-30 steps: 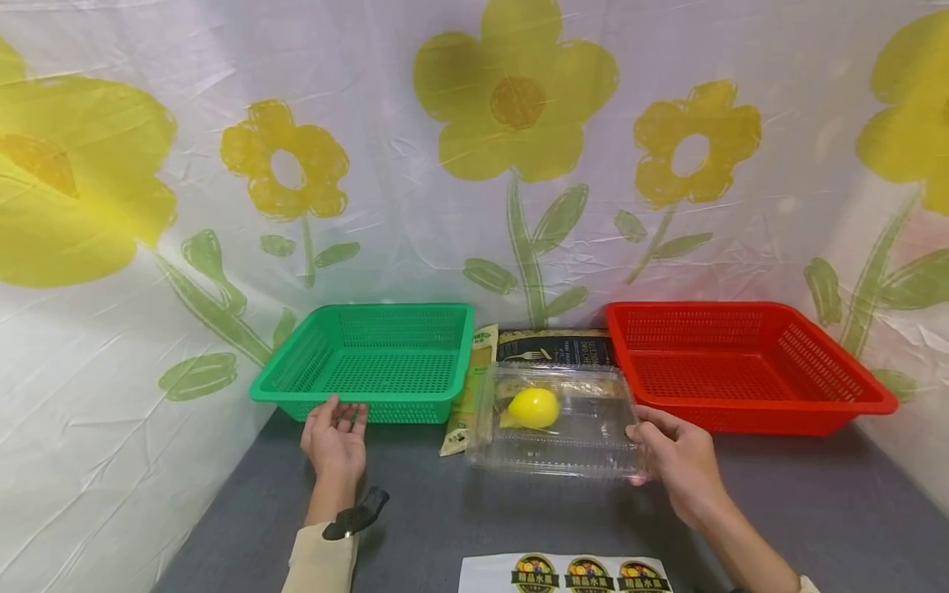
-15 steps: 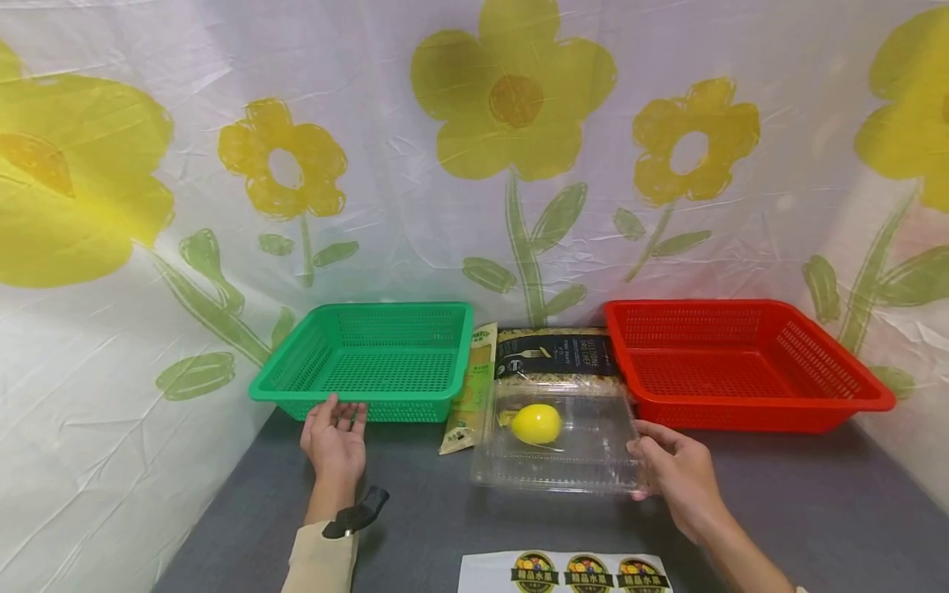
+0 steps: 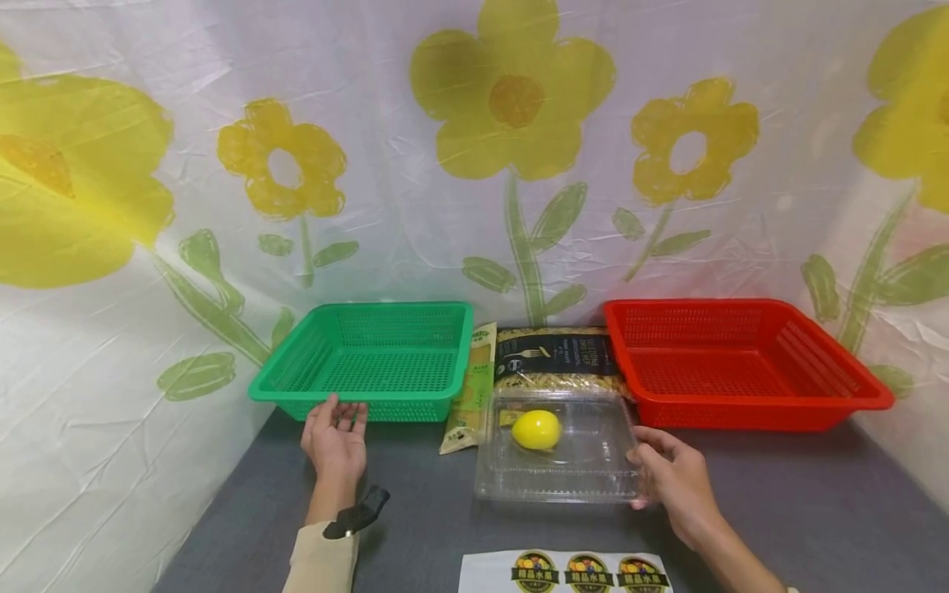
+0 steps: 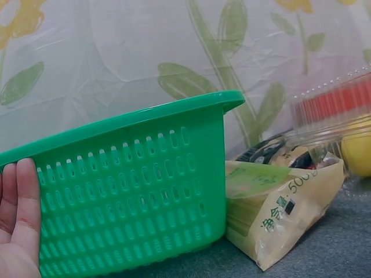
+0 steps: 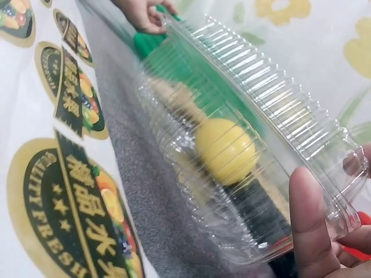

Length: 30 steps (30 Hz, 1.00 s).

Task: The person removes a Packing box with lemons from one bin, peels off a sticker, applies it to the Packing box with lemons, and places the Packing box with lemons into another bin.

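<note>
My right hand [image 3: 676, 482] pinches the right end of a clear plastic clamshell box [image 3: 593, 473]. Its thumb [image 5: 310, 217] shows on the near side of the box in the right wrist view. Inside, left of the middle, lies a yellow lemon [image 3: 537, 430]. My left hand [image 3: 337, 445] is turned palm up at the front of a green plastic basket [image 3: 408, 397]. In the left wrist view its straight fingers [image 4: 26, 200] lie along the slotted wall [image 4: 133, 197], with fingertips right under the rim.
A red basket [image 3: 764, 403] stands at the back right. Between the baskets lie a dark-labelled pasta bag [image 3: 563, 356] and a slim green-and-tan packet [image 3: 469, 412], partly behind the box. A white sheet of round fruit stickers [image 3: 482, 572] lies at the front edge.
My right hand has brought the clamshell box down and slightly towards me, with the lemon inside. More of the pasta bag shows behind it. My left hand has stayed at the green basket.
</note>
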Tool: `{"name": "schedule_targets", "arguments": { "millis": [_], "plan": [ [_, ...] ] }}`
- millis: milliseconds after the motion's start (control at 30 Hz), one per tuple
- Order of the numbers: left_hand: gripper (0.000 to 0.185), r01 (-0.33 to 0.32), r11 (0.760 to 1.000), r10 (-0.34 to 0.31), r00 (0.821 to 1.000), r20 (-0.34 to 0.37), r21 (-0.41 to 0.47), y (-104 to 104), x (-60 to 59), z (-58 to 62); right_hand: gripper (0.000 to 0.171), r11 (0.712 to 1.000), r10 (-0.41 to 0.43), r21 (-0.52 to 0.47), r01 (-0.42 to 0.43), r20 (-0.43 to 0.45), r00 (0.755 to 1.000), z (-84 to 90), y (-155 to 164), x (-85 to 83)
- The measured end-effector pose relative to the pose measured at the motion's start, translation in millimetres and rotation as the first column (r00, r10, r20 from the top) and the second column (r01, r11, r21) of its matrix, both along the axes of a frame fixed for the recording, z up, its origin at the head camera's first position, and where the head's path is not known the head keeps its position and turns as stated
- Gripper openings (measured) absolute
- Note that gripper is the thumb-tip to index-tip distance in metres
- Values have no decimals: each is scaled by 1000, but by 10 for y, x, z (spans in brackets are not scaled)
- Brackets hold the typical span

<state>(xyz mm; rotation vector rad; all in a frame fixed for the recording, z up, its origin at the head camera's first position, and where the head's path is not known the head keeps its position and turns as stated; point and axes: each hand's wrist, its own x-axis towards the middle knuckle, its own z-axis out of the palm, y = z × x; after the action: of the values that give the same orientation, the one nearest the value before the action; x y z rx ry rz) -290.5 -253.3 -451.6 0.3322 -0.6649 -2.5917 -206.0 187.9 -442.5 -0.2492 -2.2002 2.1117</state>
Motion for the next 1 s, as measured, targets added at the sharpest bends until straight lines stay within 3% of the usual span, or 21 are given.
{"name": "schedule_targets", "arguments": {
  "millis": [400,567,767,1000],
  "plan": [
    [22,-2,1000,2,1000,-7,3,-28,2,29,44,999,30,28,-29,-18,999,-43,-14,-54],
    [17,-1,1000,1,1000,12,-3,18,1,32,46,996,83,40,-82,-13,996,12,41,-61],
    [14,-6,982,24,995,93,-187,128,39,68,52,980,131,149,-135,35,991,108,183,-36],
    [8,21,915,49,986,162,-402,228,220,130,52,933,105,338,-121,65,992,187,297,28]
  ]
}}
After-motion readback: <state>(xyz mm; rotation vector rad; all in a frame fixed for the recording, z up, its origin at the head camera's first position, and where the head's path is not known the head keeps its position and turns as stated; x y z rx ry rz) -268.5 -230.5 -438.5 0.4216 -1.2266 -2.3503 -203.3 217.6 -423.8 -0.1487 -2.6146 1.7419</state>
